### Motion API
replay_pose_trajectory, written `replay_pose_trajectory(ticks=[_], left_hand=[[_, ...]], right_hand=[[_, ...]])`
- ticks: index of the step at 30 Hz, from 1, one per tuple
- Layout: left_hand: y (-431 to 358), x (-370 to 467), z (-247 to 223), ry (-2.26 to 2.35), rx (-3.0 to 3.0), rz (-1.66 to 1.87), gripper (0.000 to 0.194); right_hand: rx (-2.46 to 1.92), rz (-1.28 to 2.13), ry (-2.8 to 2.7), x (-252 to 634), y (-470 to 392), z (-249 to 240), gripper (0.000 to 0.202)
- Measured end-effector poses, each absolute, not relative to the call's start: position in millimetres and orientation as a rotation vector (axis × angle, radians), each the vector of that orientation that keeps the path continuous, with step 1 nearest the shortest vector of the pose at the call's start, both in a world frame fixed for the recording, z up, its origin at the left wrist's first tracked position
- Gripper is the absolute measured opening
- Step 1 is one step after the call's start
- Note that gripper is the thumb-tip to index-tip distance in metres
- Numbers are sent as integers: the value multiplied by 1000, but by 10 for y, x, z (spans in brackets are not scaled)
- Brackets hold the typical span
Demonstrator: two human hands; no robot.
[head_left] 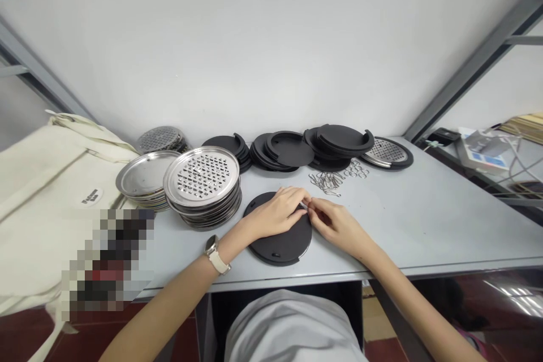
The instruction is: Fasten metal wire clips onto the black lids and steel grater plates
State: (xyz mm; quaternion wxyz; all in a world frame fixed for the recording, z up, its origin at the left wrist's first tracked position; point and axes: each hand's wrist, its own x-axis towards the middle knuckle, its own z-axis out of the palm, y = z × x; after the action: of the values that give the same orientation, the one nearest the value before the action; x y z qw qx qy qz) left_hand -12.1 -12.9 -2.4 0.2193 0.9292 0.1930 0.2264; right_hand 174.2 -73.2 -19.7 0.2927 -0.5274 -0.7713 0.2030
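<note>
A round black disc [280,243] lies flat on the table before me, with small slots and a thin metal edge showing at its lower right rim. My left hand [284,212] rests across its top, thumb and fingers drawn together near the right rim. At that same spot my right hand [333,223] pinches with thumb and forefinger, its fingertips meeting those of the left. A small bit of metal seems to show there, but the fingers hide what it is. Beyond the hands lies a loose pile of bent metal wire clips [326,182] beside small metal rings [356,169].
Stacked metal grater plates [201,178] stand at the left, near plain-looking metal discs [146,172]. Black round holders [291,150] are piled along the wall. A grater in a black holder [387,153] lies at the back right. A cream cloth bag [46,181] covers the left end.
</note>
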Motion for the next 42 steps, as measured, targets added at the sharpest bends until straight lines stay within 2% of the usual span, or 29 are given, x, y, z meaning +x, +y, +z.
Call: replay_pose_trajectory(ticks=[29, 42], left_hand=[[-160, -121, 16, 612, 2749, 616, 9], [-149, -118, -4, 572, 2691, 656, 10]], right_hand=[[-1461, 532, -2081, 1722, -703, -212, 28], [-1453, 516, -2119, 1735, -714, -192, 21]])
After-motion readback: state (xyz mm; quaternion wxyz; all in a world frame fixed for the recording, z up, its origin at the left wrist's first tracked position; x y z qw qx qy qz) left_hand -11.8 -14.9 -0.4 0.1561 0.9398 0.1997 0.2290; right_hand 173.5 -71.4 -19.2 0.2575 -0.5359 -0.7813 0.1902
